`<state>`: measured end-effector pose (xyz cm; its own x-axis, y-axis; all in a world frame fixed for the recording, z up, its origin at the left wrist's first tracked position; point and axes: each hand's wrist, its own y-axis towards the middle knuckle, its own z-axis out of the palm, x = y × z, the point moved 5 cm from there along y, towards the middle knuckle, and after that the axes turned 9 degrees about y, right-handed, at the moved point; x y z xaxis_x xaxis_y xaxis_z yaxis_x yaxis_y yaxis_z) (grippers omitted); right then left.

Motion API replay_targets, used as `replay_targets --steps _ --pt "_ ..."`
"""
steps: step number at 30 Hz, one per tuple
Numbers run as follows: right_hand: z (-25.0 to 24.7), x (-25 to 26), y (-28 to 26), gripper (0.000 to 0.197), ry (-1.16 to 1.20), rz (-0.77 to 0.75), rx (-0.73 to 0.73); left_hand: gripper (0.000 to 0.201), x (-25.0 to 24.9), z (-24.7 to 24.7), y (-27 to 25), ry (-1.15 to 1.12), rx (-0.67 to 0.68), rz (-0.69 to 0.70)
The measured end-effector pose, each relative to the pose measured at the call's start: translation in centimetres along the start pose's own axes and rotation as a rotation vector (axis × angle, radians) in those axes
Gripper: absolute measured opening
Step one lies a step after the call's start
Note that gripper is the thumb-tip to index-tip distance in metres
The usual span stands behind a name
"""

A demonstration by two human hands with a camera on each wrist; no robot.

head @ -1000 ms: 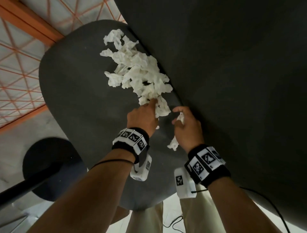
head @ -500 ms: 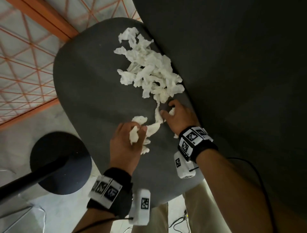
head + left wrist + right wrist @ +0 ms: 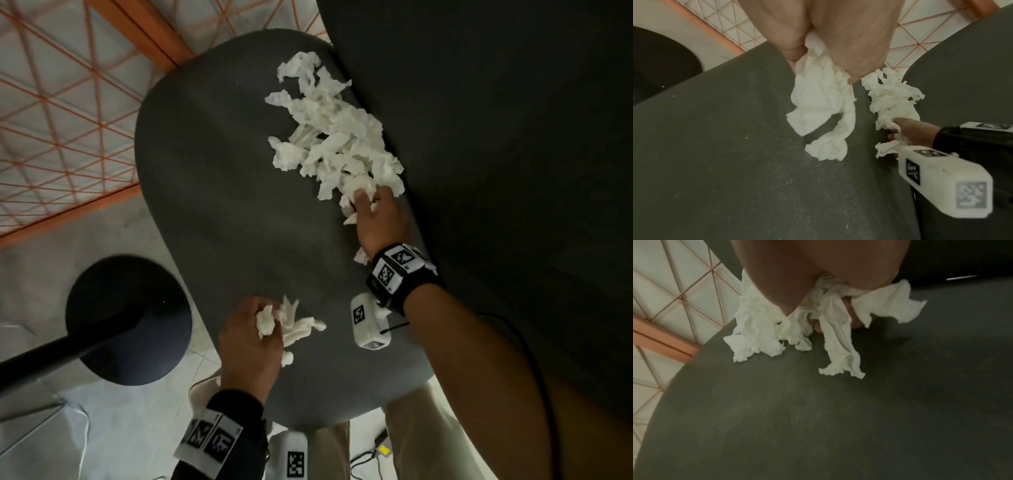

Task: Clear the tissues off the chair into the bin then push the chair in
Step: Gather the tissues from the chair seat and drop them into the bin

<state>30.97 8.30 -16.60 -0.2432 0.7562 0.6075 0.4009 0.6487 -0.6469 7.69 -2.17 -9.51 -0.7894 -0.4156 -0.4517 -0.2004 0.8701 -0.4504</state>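
On the dark grey chair seat (image 3: 212, 192), the left hand (image 3: 251, 346), now drawn back toward the seat's front edge, clutches a wad of tissues (image 3: 287, 323) while the right hand (image 3: 380, 219) closes on the remaining pile (image 3: 335, 144) beside the backrest (image 3: 496, 137), binning still ahead.

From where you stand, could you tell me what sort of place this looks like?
Probably a café or office seating area: a dark grey upholstered chair seat, a black round pedestal table base on pale floor tiles, and an orange wire-grid partition.
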Motion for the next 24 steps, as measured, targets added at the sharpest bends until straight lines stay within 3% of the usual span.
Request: replay_targets --steps 6,9,15,19,21,24 --pt "-1.1 -0.4 -0.8 0.020 0.089 -0.065 0.044 0.010 -1.2 0.2 1.1 -0.130 0.029 -0.119" --pt "-2.9 -2.2 -2.3 0.013 0.117 -0.054 -0.011 0.009 -3.5 0.4 3.1 -0.124 0.054 -0.103" --pt "-5.6 -6.0 -5.7 0.032 0.234 0.076 -0.066 0.013 -8.2 1.8 8.7 -0.084 0.078 0.006" --pt "-5.7 -8.1 -7.2 0.016 0.355 0.177 -0.071 0.019 -10.4 3.5 12.1 -0.185 0.149 -0.049" --pt "-5.6 -8.8 -8.1 0.010 0.464 0.259 -0.030 0.028 -11.3 4.2 13.6 -0.113 0.162 -0.053" --pt "-5.4 -9.3 -9.0 0.026 0.541 0.316 0.039 0.038 -11.8 4.8 15.1 0.035 0.190 -0.051"
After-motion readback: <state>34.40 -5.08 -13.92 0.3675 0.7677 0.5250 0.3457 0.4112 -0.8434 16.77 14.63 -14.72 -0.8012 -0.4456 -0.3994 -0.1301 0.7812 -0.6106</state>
